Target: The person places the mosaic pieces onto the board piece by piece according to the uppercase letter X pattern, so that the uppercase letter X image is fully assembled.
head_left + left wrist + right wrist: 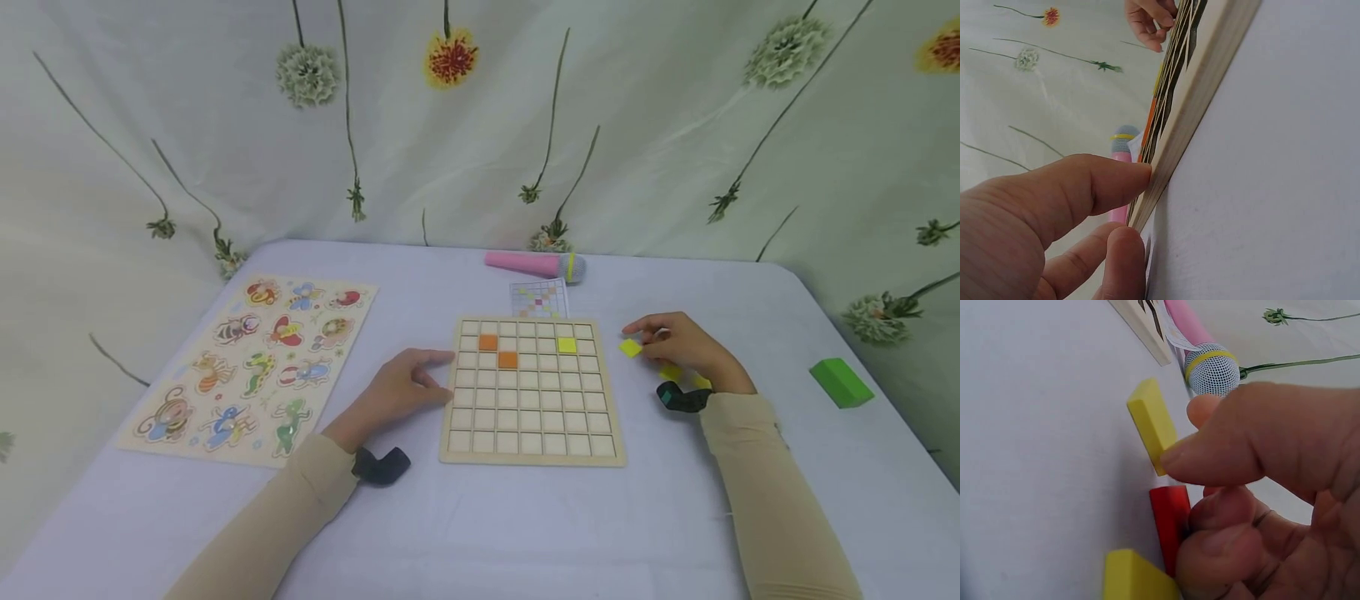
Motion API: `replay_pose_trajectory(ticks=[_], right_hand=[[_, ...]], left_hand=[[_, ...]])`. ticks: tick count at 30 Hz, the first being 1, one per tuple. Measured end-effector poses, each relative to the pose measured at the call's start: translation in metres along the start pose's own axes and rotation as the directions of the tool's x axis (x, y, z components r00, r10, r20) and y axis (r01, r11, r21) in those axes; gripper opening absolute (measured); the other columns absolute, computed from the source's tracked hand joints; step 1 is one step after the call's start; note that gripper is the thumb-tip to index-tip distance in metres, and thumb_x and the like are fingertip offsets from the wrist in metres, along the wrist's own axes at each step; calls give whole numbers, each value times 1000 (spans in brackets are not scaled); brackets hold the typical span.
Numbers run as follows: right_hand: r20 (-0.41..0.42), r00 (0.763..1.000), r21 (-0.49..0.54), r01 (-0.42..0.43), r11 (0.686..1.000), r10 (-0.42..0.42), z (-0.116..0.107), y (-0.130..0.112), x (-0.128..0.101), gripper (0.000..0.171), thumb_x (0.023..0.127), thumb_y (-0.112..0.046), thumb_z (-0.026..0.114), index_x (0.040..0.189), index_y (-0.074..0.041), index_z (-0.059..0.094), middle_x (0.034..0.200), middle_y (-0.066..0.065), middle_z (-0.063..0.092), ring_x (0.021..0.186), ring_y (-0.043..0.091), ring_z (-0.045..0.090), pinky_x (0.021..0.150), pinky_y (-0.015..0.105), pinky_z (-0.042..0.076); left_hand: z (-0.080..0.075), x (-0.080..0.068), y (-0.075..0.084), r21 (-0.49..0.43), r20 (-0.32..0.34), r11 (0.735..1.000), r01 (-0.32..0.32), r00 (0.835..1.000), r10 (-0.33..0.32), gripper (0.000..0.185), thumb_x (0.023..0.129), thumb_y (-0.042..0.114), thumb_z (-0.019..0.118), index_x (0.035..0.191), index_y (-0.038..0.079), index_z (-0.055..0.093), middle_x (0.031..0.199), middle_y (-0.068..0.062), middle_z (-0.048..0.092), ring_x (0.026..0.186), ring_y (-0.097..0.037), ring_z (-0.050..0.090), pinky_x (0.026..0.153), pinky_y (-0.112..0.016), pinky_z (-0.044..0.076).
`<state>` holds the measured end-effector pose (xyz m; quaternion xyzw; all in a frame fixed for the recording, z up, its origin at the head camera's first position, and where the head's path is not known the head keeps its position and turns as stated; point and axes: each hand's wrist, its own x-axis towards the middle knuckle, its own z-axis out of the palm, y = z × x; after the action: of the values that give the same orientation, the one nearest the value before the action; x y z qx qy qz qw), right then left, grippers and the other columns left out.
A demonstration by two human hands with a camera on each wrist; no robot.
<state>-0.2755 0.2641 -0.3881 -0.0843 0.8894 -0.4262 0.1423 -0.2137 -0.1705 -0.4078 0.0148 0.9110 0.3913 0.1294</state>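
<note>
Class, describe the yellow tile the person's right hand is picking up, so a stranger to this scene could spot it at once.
Start at the wooden grid board in the middle of the table. Just off its upper right corner, the right hand pinches a yellow square tile in its fingers. Unlike the yellow tile in the board and the loose ones under the hand, it is tilted up on edge.

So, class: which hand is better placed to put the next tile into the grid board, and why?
The right hand. It already pinches a yellow tile beside the grid board, with more tiles under it. The left hand only steadies the board's left edge.
</note>
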Motion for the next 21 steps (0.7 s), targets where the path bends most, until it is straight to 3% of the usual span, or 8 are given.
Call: replay_pose_trajectory(ticks=[15, 21], right_hand=[[-23, 999, -141, -45, 989, 42, 3, -9, -3, 33, 96, 4, 72, 128, 11, 70, 98, 11, 58, 79, 21, 53, 66, 31, 47], [-54, 997, -189, -64, 980, 55, 1, -12, -5, 32, 95, -6, 79, 122, 9, 72, 97, 11, 64, 83, 23, 57, 69, 33, 48]], left_hand=[[0, 0, 0, -3, 0, 1000, 4, 1000, -4, 66, 93, 17, 83, 155, 15, 60, 110, -9, 68, 99, -25, 63, 88, -40, 49], [0, 0, -1, -9, 1, 1000, -3, 1000, 3, 66, 93, 18, 83, 154, 15, 60, 110, -9, 68, 99, -24, 63, 87, -39, 48]])
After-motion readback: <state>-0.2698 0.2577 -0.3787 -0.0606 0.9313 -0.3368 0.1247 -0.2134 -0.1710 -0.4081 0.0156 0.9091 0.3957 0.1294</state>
